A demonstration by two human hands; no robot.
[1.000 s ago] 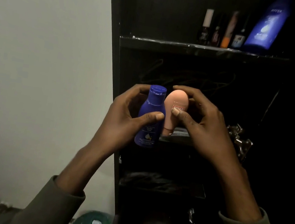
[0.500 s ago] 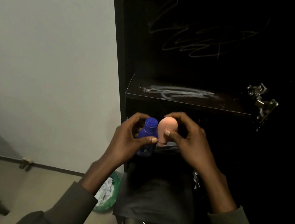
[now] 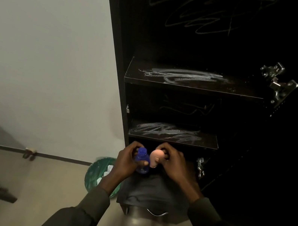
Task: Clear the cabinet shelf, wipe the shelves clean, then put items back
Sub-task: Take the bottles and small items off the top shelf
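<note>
Our left hand is wrapped around a small blue plastic bottle with a screw cap, thumb across its front; our right hand grips a peach-coloured rounded plastic bottle, fingers curled over its top. The two bottles sit side by side, nearly touching, held low in front of the black cabinet, just below its lower dark shelf, which carries whitish smear marks. The upper dark shelf above it is smeared too. A metal door hinge sits at the cabinet's right. Down left of our hands stands a green waste bin with white scraps inside, on the beige floor.
</note>
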